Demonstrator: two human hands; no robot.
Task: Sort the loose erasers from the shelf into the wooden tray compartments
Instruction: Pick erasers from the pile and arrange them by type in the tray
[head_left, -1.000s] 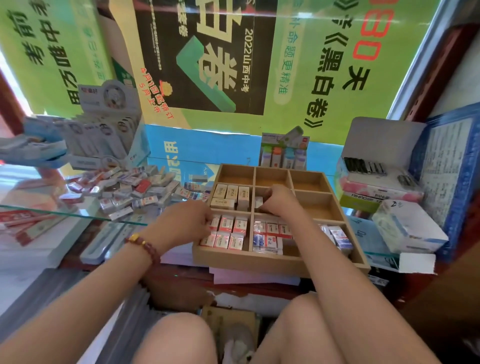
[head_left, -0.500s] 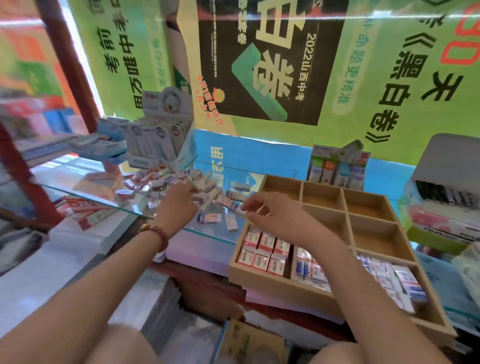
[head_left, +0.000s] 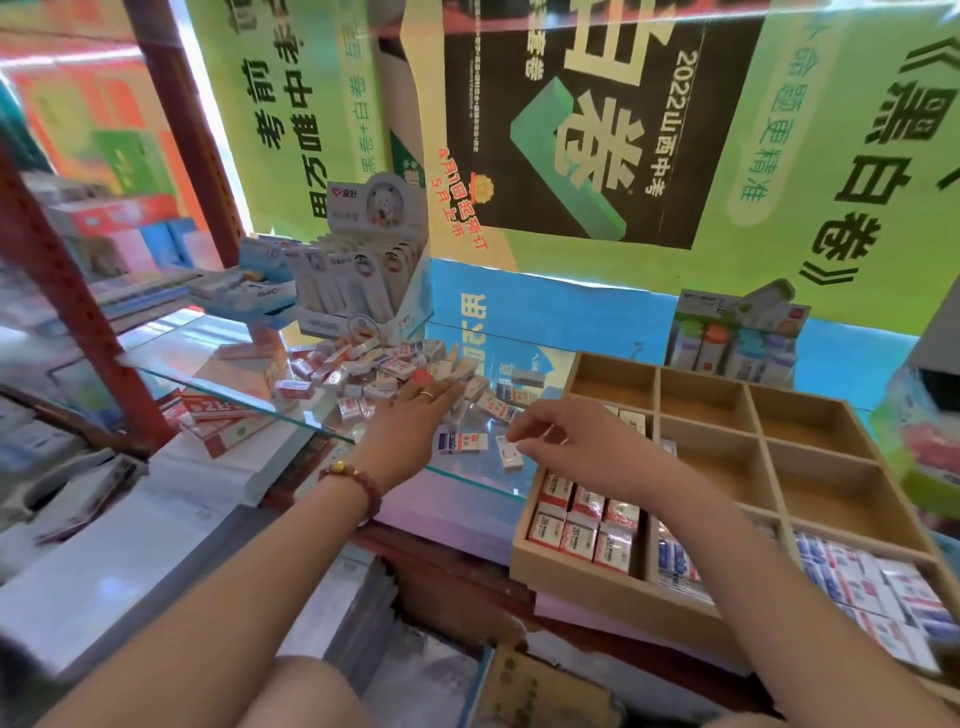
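So: the loose erasers (head_left: 374, 369) are heaped around the middle of the glass shelf (head_left: 171, 353), toward its back edge, right in front of a white display box (head_left: 363, 280). The left hand (head_left: 410, 415) is laid flat with its fingers stretched out straight and the tips resting on the near side of the heap. Nothing is gripped by it. A ring can be seen on one finger and a beaded bracelet (head_left: 349, 480) on the wrist.

Two singles are lying apart from the heap, near the shelf's front edge: a blue-and-red eraser (head_left: 462, 442) and, just beside it, a white eraser (head_left: 508, 453). The right hand (head_left: 571, 441) is held over the shelf's right end with its fingers loosely curled and the tips just above the white eraser. Whether it's actually touched can't be told, and nothing is seen gripped.

The wooden tray (head_left: 571, 577) is set just beside the shelf's right end. Its front row is packed, with red-and-white erasers (head_left: 582, 525) in the front-left compartment. Bare wood is shown in the back row.
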